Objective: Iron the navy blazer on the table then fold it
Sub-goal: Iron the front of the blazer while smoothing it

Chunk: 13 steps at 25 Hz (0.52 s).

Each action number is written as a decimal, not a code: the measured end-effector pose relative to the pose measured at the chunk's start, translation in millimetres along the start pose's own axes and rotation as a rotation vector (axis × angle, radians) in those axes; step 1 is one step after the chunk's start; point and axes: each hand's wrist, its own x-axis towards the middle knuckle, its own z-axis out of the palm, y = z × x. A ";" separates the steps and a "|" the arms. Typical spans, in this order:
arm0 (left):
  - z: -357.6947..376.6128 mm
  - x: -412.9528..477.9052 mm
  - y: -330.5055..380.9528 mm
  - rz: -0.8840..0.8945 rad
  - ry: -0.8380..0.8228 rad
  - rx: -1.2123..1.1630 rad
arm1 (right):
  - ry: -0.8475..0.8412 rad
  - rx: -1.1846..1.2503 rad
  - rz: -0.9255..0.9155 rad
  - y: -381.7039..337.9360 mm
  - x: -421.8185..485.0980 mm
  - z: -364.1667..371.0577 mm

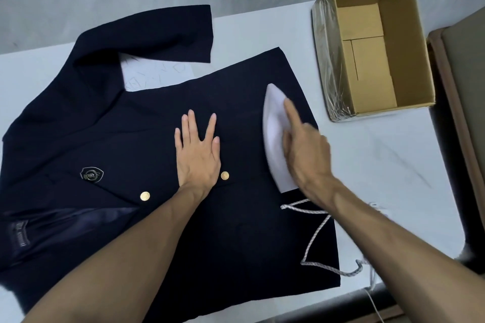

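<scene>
Cardboard box [409, 42] near navy blazer [126, 139], braided cord [319, 228] across hem

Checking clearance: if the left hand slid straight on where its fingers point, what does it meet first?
The left hand has only flat navy blazer cloth ahead, then a strip of white table, then probably the blazer's bent sleeve.
</scene>
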 end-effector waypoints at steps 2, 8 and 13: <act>-0.9 0.3 -0.6 -0.019 0.001 -0.042 | -0.063 -0.052 -0.063 -23.6 -24.5 18.4; 1.4 0.0 -1.3 -0.041 0.008 -0.052 | -0.037 -0.182 -0.102 -30.6 -38.5 41.4; 1.6 0.4 -0.6 -0.039 0.011 -0.063 | 0.002 -0.110 -0.019 5.5 -8.1 17.2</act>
